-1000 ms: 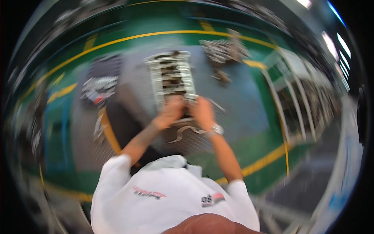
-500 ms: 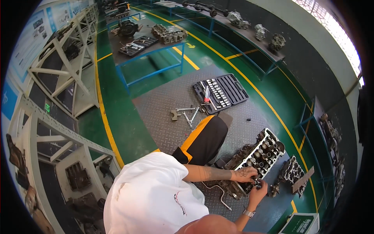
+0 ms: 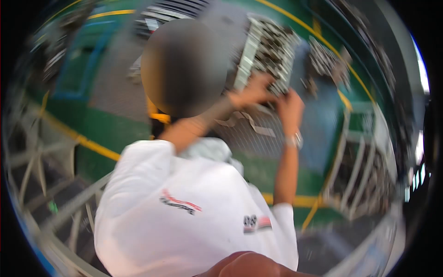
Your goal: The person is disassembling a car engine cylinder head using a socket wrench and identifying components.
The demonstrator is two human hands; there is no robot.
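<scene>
The picture is smeared by motion. A grey metal engine cylinder head (image 3: pixel 270 48) lies on a grey floor mat (image 3: pixel 258 138) ahead of me. My left hand (image 3: pixel 251 94) reaches onto its near edge with the fingers spread over the metal. My right hand (image 3: pixel 288 105), with a wristwatch (image 3: pixel 293 139) below it, is curled at the same edge just to the right. Blur hides whether either hand grips anything. A bent metal tool (image 3: pixel 247 121) lies on the mat under my left forearm. My white shirt (image 3: pixel 184 207) fills the lower middle.
A second engine part (image 3: pixel 327 62) lies right of the cylinder head. The green floor (image 3: pixel 115 124) carries yellow lines. White metal frames (image 3: pixel 46 175) stand at the left and more racks (image 3: pixel 364 166) at the right. A blue table (image 3: pixel 87 51) stands at the far left.
The view has swung sharply, so the cylinder head now sits at the upper middle instead of lower right. Both hands stay at the cylinder head's edge.
</scene>
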